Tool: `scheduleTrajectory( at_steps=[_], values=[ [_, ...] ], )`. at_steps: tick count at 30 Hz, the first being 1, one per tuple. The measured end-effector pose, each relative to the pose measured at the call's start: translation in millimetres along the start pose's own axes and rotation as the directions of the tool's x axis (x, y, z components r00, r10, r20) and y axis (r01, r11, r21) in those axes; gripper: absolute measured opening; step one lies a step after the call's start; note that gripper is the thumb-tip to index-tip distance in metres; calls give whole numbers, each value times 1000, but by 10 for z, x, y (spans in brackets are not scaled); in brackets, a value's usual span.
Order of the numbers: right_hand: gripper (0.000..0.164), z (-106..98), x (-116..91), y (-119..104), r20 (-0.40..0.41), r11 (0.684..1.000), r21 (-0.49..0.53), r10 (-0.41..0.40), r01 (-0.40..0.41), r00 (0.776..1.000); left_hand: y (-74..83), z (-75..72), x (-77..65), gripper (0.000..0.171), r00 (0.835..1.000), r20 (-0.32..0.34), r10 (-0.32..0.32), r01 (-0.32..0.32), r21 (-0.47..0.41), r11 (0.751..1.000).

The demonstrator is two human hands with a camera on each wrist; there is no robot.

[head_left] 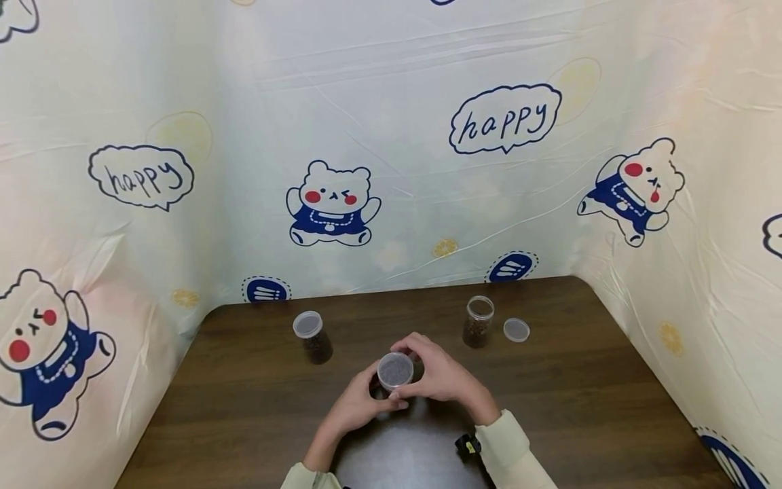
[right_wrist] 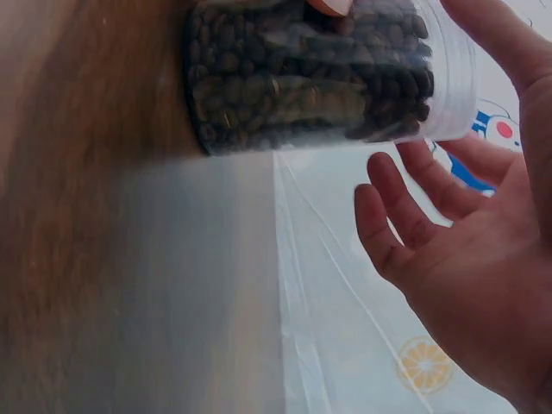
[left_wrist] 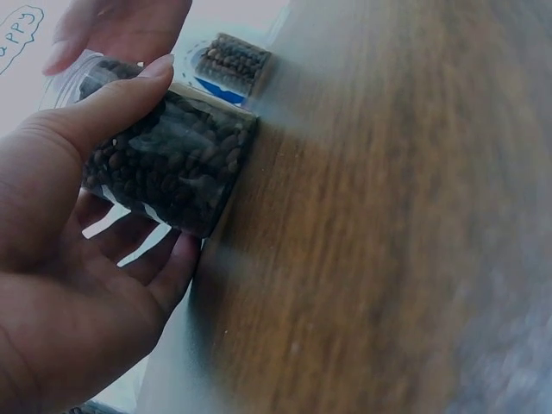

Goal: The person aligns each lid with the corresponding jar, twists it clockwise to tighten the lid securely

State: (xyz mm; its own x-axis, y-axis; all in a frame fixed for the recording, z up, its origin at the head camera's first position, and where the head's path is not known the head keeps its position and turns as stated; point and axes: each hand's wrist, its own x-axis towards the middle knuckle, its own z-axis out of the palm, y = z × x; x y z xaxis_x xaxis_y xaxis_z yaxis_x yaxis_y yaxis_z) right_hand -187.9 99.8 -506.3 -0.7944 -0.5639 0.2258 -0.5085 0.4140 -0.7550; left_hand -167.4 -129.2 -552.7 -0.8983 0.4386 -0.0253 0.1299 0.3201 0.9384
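Note:
Between both hands a clear plastic jar of dark beans, like coffee beans (left_wrist: 185, 151), stands upright on the wooden table. Its translucent lid (head_left: 395, 371) is on top. My left hand (head_left: 357, 405) grips the jar's body, thumb across the near side and fingers behind it. From the right, my right hand (head_left: 440, 373) holds the lid's rim between thumb and fingers. In the right wrist view the lower fingers of that hand stay apart from the jar wall, and the beans (right_wrist: 276, 82) fill most of the jar.
A lidded jar of dark beans (head_left: 315, 345) stands at the back left of the table (head_left: 244, 394). At the back right is a jar without a lid (head_left: 476, 329), partly filled. A loose lid (head_left: 516, 330) lies beside it. Printed cloth (head_left: 403, 170) hangs behind and at both sides.

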Motion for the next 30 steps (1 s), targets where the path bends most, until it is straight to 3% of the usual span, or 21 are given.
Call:
scheduleTrajectory(
  at_steps=[4, 10, 16, 23, 30],
  values=[
    [74, -35, -12, 24, 45, 999, 31, -12, 11, 999, 0, -5, 0, 76, 1000, 9, -5, 5, 4, 1000],
    [66, -43, -23, 19, 60, 999, 35, -19, 17, 998, 7, -10, -10, 80, 1000, 22, -7, 7, 1, 1000],
    [62, -7, -1, -1, 2, 999, 22, -29, 29, 1000, 13, -14, -3, 79, 1000, 19, 8, -8, 12, 1000],
    [60, 59, 6, -27, -67, 998, -63, -17, 13, 998, 19, -19, -7, 76, 1000, 7, -5, 5, 29, 1000],
    [56, 138, 15, -60, -132, 990, -136, 8, -26, 991, 58, -7, -13, 72, 999, -46, 17, -14, 85, 996]
  ],
)
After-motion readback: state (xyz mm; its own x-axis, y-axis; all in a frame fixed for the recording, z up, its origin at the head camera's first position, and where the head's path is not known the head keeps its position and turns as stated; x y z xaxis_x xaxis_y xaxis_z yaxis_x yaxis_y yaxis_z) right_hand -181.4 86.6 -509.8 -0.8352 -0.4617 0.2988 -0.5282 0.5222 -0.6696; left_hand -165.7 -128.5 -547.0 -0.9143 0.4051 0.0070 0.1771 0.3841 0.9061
